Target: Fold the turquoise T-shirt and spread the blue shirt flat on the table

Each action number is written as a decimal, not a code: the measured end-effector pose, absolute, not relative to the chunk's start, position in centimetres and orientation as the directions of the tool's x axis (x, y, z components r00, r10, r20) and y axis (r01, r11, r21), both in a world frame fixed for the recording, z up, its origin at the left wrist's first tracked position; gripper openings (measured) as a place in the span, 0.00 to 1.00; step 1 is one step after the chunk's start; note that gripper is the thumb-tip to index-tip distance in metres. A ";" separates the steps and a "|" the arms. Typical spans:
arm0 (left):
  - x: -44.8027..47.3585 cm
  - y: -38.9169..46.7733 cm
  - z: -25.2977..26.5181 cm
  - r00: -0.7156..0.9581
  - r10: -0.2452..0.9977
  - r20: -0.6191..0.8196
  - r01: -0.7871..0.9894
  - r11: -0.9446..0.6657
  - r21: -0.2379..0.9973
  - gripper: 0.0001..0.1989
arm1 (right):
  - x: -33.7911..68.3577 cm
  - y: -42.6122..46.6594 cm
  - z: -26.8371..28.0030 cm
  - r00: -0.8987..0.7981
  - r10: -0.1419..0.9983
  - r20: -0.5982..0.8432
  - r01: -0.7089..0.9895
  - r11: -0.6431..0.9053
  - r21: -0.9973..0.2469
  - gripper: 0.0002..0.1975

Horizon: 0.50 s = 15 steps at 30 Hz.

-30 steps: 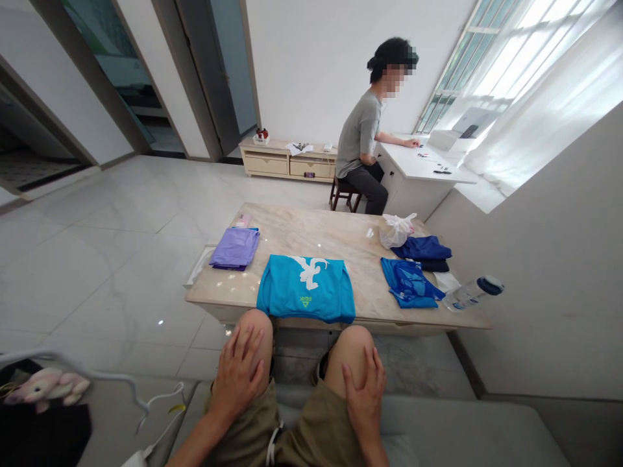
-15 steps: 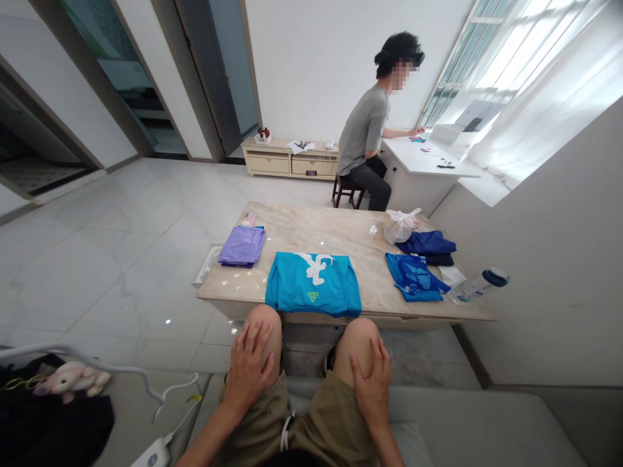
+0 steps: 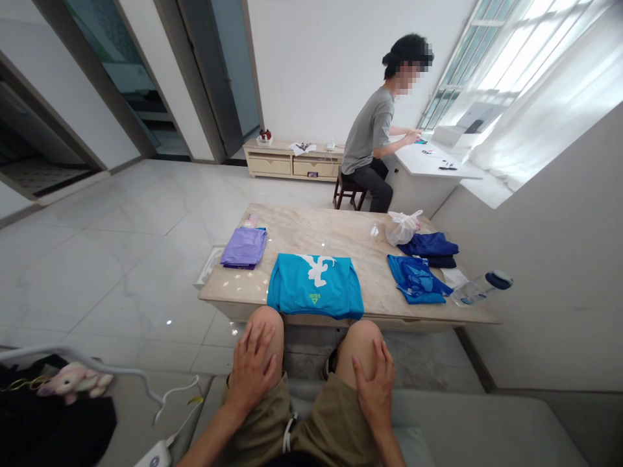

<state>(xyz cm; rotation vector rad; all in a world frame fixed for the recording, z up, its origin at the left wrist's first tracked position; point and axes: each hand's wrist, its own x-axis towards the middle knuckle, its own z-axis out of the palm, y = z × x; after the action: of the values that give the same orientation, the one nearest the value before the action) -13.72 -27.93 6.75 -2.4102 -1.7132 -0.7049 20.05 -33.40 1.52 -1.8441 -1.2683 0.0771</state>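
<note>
My left hand (image 3: pixel 252 365) rests on my left knee with its fingers spread, holding nothing. On the other knee lies my right hand (image 3: pixel 375 379), likewise open and bare. Just beyond my knees a turquoise T-shirt (image 3: pixel 315 284) with a white figure print is spread in a folded shape on the marble-topped table (image 3: pixel 311 224), its near edge hanging over the front. Folded purple clothing (image 3: pixel 244 247) sits to its left. Blue patterned clothing (image 3: pixel 418 279) lies to its right, with darker blue clothing (image 3: pixel 428 244) behind.
A clear bottle (image 3: pixel 481 288) with a blue lid stands at the table's right end, near a white plastic bag (image 3: pixel 403 227). A person (image 3: pixel 372 123) sits at a white desk (image 3: pixel 438 159). Beside me on the sofa are a pink plush toy (image 3: pixel 75 383) and a white cable (image 3: pixel 121 363).
Both of my hands stay on my knees, and the clothes lie as before. The person at the desk has raised the nearer arm so both hands meet over the desktop. The view shifts slightly.
</note>
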 end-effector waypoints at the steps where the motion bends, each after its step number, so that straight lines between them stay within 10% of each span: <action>1: -13.8 -27.9 6.8 0.261 0.867 0.424 0.915 -0.362 0.178 0.34 | 20.0 -33.4 1.5 0.476 0.781 0.404 0.731 -0.097 -0.675 0.40; 15: -13.3 -28.1 7.4 0.254 0.865 0.433 0.917 -0.357 0.176 0.33 | 20.0 -33.4 1.9 0.474 0.792 0.385 0.723 -0.100 -0.684 0.39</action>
<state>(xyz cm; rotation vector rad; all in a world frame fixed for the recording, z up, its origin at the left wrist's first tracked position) -13.28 -28.09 7.37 -2.3971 -1.7120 -0.7102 19.96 -33.43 1.94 -1.8438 -1.2731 0.0989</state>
